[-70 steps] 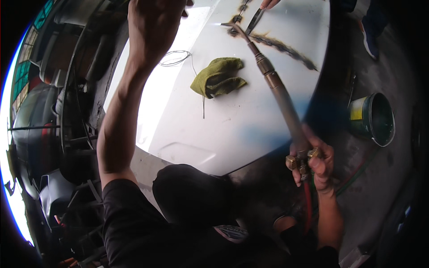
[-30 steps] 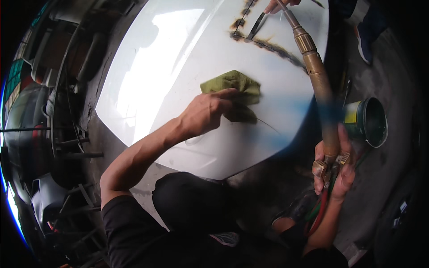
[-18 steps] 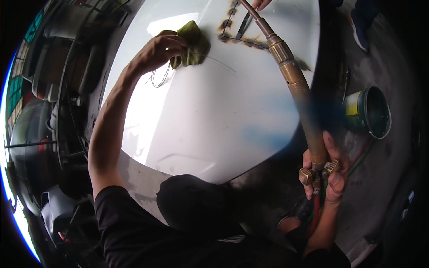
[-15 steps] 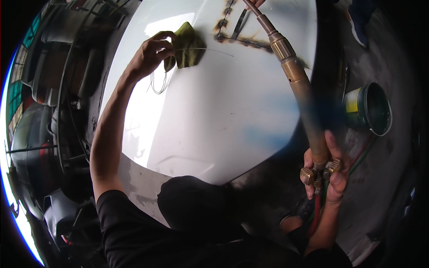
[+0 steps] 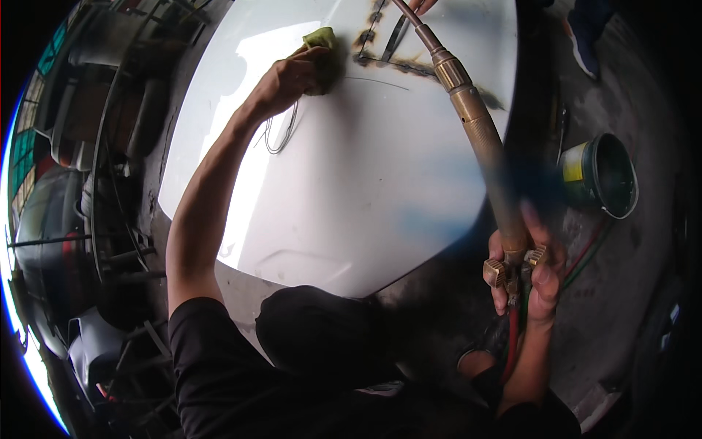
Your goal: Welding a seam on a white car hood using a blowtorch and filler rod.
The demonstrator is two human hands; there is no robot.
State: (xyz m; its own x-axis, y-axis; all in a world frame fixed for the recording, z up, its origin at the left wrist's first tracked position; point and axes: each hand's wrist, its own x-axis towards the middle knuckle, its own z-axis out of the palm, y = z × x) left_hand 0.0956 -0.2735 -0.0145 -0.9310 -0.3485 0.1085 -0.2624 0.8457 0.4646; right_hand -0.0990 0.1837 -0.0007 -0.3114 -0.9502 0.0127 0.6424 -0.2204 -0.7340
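Observation:
My left hand (image 5: 292,80) is closed around an olive-green cloth (image 5: 320,38) above a white car hood (image 5: 351,212). A thin wire (image 5: 276,148) loops down below that hand, and its straight end reaches out to the right. My right hand (image 5: 545,282) grips a brass gas torch (image 5: 475,121) near its valve knobs. The torch points up and away, its thin neck running past the top edge, so the tip is out of view. Scorched weld seams (image 5: 398,67) mark the far part of the hood.
Another person's hand (image 5: 423,6) holds a dark flat strip (image 5: 395,38) against the seam. A green bucket (image 5: 613,179) stands at the right. Red and green hoses (image 5: 585,256) trail over the floor there. A metal rack (image 5: 110,161) with car parts lines the left.
My left hand has moved right, and its fingers have closed further over the cloth; the wire shifted with it. The torch and my right hand have moved slightly left and up.

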